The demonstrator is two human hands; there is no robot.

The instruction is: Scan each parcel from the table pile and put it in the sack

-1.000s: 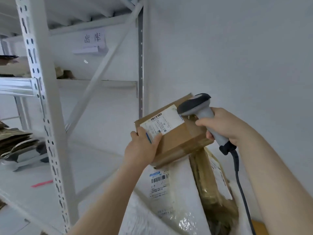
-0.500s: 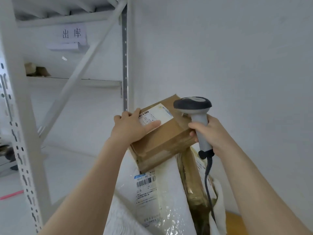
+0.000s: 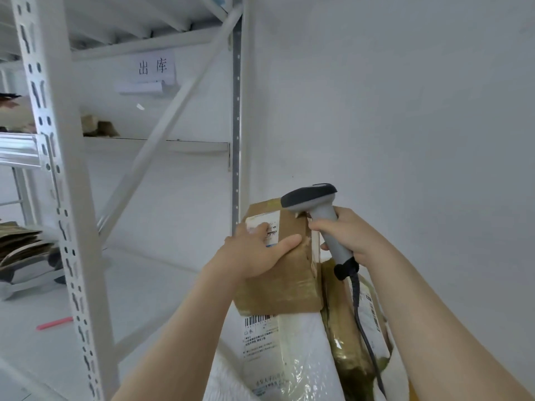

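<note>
**Left hand** (image 3: 254,256) – forearm rising from the lower edge of the frame. The hand lies over the near left corner of the cardboard parcel (image 3: 289,282) and grips it. The thumb is stretched across the top face, and the forefinger lies on the shipping label (image 3: 267,224). The other fingers are out of sight behind the hand.

**Right hand** (image 3: 347,235) – forearm entering from the lower right. The fingers are wrapped round the pale grey handle of the scanner (image 3: 315,201), with the knuckles close against the parcel's right edge. The scanner's dark head points left, over the far right corner of the parcel. Its black cable (image 3: 364,328) drops away and is cut off by the bottom edge.

**Cardboard parcel** – brown and taped, tilted with its top face towards the camera. It is held directly above a white plastic parcel (image 3: 301,357) and beside a brown wrapped parcel (image 3: 347,342). Whether its lower edge rests on the white one cannot be told.

**Hard to make out**
- The label print is blurred and partly covered by the left hand.
- The lower parts of the two parcels below run out of frame.
- A fold of white material (image 3: 225,380) at the bottom cannot be identified.

**Surroundings** – a white shelf rack (image 3: 58,169) stands at left, and a paper sign (image 3: 156,66) hangs on the wall behind it.
</note>
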